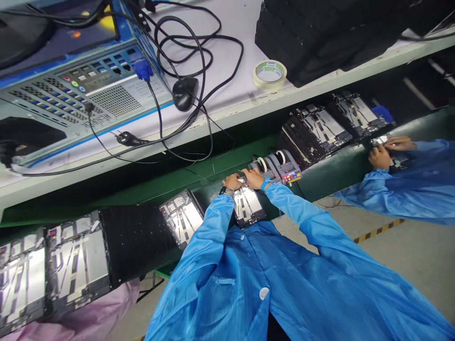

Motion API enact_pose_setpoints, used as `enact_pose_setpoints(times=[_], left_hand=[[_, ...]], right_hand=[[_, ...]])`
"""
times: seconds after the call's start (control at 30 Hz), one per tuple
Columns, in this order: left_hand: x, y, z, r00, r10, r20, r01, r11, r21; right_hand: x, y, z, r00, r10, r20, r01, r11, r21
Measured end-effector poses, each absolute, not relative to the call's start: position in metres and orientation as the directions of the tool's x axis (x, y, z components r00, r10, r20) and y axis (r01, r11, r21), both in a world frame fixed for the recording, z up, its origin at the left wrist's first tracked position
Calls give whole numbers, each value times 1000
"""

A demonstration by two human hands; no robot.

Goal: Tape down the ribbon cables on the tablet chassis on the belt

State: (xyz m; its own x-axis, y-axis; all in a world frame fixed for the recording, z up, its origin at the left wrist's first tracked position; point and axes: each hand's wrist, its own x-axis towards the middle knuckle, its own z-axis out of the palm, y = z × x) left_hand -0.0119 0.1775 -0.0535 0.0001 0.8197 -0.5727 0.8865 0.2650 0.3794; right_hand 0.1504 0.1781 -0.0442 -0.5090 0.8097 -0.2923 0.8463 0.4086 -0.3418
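Observation:
An opened tablet (248,204), its silvery battery panels and dark strips bare, lies on the green bench directly before my body. Bent over its far left corner, my left hand (232,182) has its fingers closed at the edge. My right hand (253,179), a blue band at its wrist, works at the far right corner with fingers pinched together; whatever is between them is too small to make out. Just beyond my right hand stand grey tape dispensers (279,166) with white rolls and a lit red display.
More opened tablets (183,218) lie to the left, some beside a black panel (137,237). Stacked tablets (316,130) stand at right, near a co-worker's hands (382,154). The shelf (234,102) above holds a computer case (88,90), cables and a tape roll (269,74).

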Motion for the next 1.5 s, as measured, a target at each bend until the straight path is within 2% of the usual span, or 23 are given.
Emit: enact_pose_setpoints(times=[0.23, 0.37, 0.5, 0.6, 0.7, 0.83, 0.93, 1.07, 1.2, 1.5], left_hand=[[-11, 178, -48, 14, 800, -600, 904, 247, 350], [-10, 172, -39, 42, 832, -553, 909, 199, 367], [-31, 152, -27, 84, 917, -390, 854, 136, 503], [-67, 131, -22, 103, 949, -297, 788, 104, 607], [-100, 110, -23, -20, 952, -304, 750, 216, 625], [-112, 88, -34, -176, 893, -414, 707, 407, 579], [-101, 75, -45, -186, 867, -461, 664, 457, 591], [-85, 66, -58, -208, 857, -472, 589, 495, 639], [-81, 63, -68, -230, 849, -476, 551, 517, 656], [-77, 69, -89, -233, 847, -478, 426, 531, 732]], right_hand=[[159, 198, -46, -580, 804, -130, 803, 537, -259], [166, 218, -45, -603, 789, -120, 788, 564, -247], [168, 219, -49, -611, 782, -123, 774, 558, -299], [166, 212, -51, -614, 778, -134, 778, 567, -270], [156, 200, -47, -605, 785, -136, 786, 562, -257], [123, 174, -41, -633, 762, -136, 739, 541, -402], [98, 154, -44, -655, 733, -181, 695, 492, -524], [80, 143, -54, -626, 757, -186, 669, 400, -626], [75, 145, -59, -591, 791, -157, 656, 359, -664], [70, 145, -60, -538, 831, -138, 680, 332, -654]])
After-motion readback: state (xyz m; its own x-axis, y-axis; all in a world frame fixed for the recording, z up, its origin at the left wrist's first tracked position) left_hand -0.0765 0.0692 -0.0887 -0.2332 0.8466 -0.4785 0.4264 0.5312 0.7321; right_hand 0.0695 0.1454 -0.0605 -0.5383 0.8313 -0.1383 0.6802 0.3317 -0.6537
